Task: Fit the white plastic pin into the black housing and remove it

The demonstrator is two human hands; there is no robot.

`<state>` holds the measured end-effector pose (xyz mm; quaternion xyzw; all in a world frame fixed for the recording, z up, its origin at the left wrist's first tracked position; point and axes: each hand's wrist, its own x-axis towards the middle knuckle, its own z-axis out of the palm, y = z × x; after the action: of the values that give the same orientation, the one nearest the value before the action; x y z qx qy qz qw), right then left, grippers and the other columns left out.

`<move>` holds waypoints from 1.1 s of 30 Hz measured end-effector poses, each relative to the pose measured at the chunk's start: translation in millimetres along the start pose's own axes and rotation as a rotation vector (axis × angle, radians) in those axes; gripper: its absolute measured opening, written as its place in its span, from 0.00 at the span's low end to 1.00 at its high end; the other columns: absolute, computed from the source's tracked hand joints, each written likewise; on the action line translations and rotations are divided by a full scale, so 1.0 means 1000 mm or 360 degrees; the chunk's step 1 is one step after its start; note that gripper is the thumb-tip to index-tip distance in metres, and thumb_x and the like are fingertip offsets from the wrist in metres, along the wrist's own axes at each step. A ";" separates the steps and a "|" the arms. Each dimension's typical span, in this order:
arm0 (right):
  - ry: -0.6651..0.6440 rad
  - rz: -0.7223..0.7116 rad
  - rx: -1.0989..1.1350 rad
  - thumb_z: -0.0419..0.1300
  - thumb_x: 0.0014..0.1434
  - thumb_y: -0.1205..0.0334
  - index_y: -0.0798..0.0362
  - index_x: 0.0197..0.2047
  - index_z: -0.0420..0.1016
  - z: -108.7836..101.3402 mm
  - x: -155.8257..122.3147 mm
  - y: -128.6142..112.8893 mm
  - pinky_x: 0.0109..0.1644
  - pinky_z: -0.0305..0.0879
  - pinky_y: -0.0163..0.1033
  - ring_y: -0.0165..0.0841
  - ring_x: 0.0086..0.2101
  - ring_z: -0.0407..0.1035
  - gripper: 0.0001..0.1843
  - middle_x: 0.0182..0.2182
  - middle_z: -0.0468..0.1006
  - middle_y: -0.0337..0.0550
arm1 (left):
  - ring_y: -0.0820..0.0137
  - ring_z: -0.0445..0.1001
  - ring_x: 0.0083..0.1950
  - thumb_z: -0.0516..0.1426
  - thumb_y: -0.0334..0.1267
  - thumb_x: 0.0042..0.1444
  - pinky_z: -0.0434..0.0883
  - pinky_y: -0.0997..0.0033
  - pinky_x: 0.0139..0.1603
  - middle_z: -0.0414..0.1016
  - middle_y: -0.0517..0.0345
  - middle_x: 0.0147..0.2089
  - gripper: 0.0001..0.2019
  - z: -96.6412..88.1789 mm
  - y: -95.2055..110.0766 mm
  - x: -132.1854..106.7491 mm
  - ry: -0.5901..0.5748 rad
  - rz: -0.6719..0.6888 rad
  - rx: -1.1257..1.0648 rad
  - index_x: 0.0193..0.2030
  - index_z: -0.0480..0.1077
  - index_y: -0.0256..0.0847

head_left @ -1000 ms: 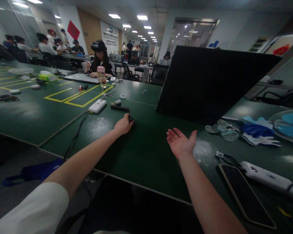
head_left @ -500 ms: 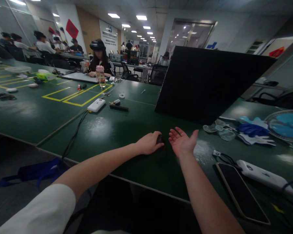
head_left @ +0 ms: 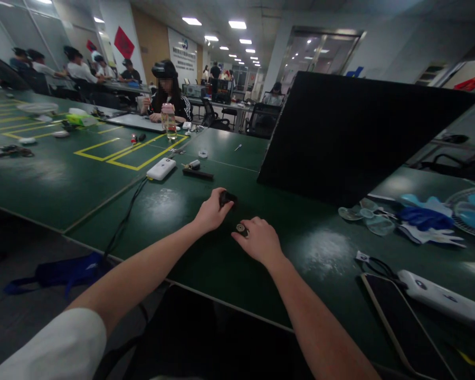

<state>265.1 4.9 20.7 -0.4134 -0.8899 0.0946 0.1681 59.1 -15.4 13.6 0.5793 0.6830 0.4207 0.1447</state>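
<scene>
My left hand (head_left: pixel 212 208) is closed round a small black object (head_left: pixel 226 198), just over the green tabletop; its kind is hard to make out. Nearer to me and to the right, my right hand (head_left: pixel 260 237) has thumb and fingers closed on a small round metal piece (head_left: pixel 241 228) with a ring-shaped end facing left. The rest of that piece is hidden by my fingers. The two held things are apart. Beyond my left hand lie a dark bar (head_left: pixel 198 173) and a small cylindrical part (head_left: pixel 192 164).
A large black panel (head_left: pixel 348 137) stands tilted at the back right. A white power bank (head_left: pixel 161 169) with a cable lies to the left. On the right are gloves (head_left: pixel 429 217), a fan (head_left: pixel 471 206), a phone (head_left: pixel 404 327) and another power bank (head_left: pixel 443 295). A co-worker (head_left: pixel 168 100) sits across the table.
My left hand has moved left and away from me with the black object. My right hand, open and palm up before, has turned over, moved left and closed on the round metal piece.
</scene>
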 end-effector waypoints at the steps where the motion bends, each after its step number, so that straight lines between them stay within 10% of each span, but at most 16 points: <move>1: -0.0024 -0.0015 -0.0026 0.59 0.61 0.42 0.46 0.48 0.78 0.002 0.001 -0.001 0.44 0.64 0.51 0.46 0.43 0.70 0.21 0.45 0.76 0.51 | 0.58 0.78 0.50 0.54 0.48 0.64 0.72 0.57 0.53 0.76 0.48 0.52 0.25 0.000 0.000 0.000 -0.0017 0.0007 0.0029 0.64 0.55 0.43; 10: 0.0204 0.0131 0.0319 0.57 0.64 0.48 0.44 0.44 0.77 -0.014 -0.004 0.015 0.41 0.67 0.47 0.40 0.38 0.72 0.12 0.40 0.79 0.44 | 0.55 0.77 0.53 0.57 0.41 0.59 0.66 0.50 0.60 0.78 0.48 0.53 0.24 0.000 0.005 -0.008 -0.0316 0.0195 0.0376 0.62 0.59 0.43; 23: 0.0172 -0.0288 0.0366 0.56 0.65 0.54 0.42 0.44 0.81 -0.015 0.000 0.010 0.52 0.67 0.55 0.45 0.50 0.67 0.12 0.48 0.76 0.46 | 0.63 0.80 0.41 0.63 0.49 0.51 0.74 0.64 0.44 0.80 0.55 0.42 0.25 0.007 0.013 -0.019 -0.0462 0.0369 0.0190 0.54 0.68 0.44; 30: 0.0409 -0.0118 0.0490 0.61 0.60 0.52 0.40 0.48 0.81 -0.055 -0.017 0.025 0.61 0.60 0.61 0.48 0.55 0.65 0.13 0.53 0.74 0.46 | 0.62 0.80 0.43 0.63 0.47 0.51 0.75 0.64 0.42 0.81 0.55 0.44 0.25 0.004 0.012 -0.017 -0.0449 0.0283 0.0168 0.55 0.67 0.45; 33: 0.0176 -0.0008 0.0698 0.69 0.50 0.54 0.40 0.44 0.82 -0.064 -0.027 0.045 0.61 0.58 0.63 0.51 0.53 0.65 0.15 0.49 0.76 0.45 | 0.62 0.80 0.43 0.63 0.47 0.52 0.75 0.64 0.42 0.80 0.55 0.45 0.25 0.002 0.013 -0.016 -0.0481 0.0249 0.0120 0.56 0.67 0.45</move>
<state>336.9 14.9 60.4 -0.3694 -0.8384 0.2625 0.3028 73.7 -28.9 16.9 0.6924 0.6216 0.3127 0.1907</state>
